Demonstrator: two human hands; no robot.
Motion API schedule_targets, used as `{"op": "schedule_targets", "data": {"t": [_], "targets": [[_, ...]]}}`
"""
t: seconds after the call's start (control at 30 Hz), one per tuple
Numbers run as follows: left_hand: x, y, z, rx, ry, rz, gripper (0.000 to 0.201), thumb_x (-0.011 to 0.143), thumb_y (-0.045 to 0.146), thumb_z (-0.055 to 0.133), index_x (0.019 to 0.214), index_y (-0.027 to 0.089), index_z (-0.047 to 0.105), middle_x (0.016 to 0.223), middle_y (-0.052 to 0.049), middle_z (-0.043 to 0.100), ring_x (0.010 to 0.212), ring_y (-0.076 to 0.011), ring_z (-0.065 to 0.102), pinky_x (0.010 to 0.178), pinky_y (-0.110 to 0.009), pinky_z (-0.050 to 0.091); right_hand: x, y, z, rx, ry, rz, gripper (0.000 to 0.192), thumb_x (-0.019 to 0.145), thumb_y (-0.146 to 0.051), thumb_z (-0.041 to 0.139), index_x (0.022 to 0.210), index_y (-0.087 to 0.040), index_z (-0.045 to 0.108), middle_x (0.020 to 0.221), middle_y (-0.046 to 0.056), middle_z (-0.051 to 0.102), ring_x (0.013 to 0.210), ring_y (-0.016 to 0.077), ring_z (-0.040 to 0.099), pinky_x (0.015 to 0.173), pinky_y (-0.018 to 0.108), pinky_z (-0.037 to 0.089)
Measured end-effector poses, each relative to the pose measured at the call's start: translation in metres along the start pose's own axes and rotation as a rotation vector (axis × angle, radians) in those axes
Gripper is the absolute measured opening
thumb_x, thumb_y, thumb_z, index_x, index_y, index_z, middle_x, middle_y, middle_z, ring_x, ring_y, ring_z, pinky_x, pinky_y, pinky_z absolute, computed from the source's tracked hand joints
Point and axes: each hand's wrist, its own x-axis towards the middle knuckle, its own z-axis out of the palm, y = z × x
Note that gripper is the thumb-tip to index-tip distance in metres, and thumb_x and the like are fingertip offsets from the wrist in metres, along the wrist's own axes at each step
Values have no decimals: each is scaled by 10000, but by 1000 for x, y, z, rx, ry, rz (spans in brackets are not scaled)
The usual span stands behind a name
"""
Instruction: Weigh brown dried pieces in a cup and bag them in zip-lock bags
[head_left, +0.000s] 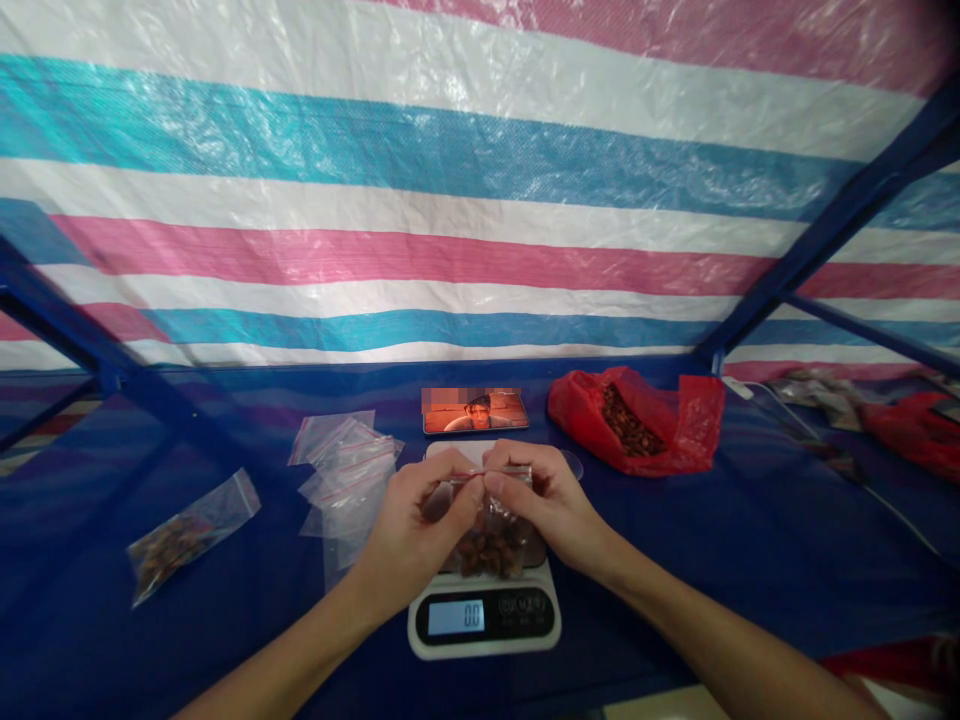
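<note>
Right now I have both hands together above the scale (484, 612), pinching the top edge of a small clear bag (491, 535) of brown pieces. My left hand (420, 525) presses thumb and forefinger tight on the strip at its left part; my right hand (551, 505) does the same just beside it, so the fingers (501, 484) of both nearly touch. The bag hangs from that pinch, its bottom low over the scale's plate; I cannot tell whether it rests there. To my left on the blue table (675, 560) lie a heap of empty bags (345, 470) and one filled bag (187, 530). Behind the scale lies a phone (475, 411), and to the right a red bag (637, 420) stands open.
</note>
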Motion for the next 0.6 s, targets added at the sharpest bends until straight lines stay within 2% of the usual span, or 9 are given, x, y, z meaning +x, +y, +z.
{"op": "schedule_targets", "data": {"t": [0.17, 0.3, 0.4, 0.5, 0.6], "targets": [[0, 5, 0, 8, -27, 11, 320, 1039, 403, 613, 822, 182, 694, 727, -18, 624, 678, -139, 550, 636, -243, 432, -2, -5, 0, -6, -24, -14, 407, 928, -504, 770, 721, -169, 664, 634, -14, 548, 559, 101, 454, 517, 226, 340], [1, 13, -1, 20, -7, 65, 310, 1033, 371, 630, 801, 177, 700, 709, -9, 623, 662, -127, 553, 623, -228, 438, 0, -8, -3, -5, -4, 22, 439, 849, -537, 841, 702, -165, 659, 599, -20, 549, 517, 91, 454, 479, 212, 342], [3, 16, -4, 24, 67, 108, 274, 1024, 333, 659, 805, 183, 725, 702, 5, 645, 643, -111, 572, 604, -209, 435, 3, -9, -10, -11, 13, 72, 482, 808, -567, 869, 671, -173, 627, 533, -19, 570, 427, 94, 477, 412, 206, 353], [6, 14, -6, 8, 163, 140, 215, 1013, 306, 691, 841, 202, 766, 719, 13, 695, 658, -108, 620, 622, -199, 458, 5, -11, -17, -10, 3, 95, 496, 881, -583, 800, 664, -179, 611, 473, -3, 592, 340, 102, 470, 353, 209, 337], [8, 10, -7, 8, 203, 149, 214, 1010, 306, 700, 837, 205, 775, 719, 13, 708, 658, -113, 627, 626, -205, 469, 5, -12, -19, -25, -17, 62, 481, 939, -555, 750, 672, -176, 617, 482, 3, 602, 345, 100, 468, 359, 211, 344]]}}
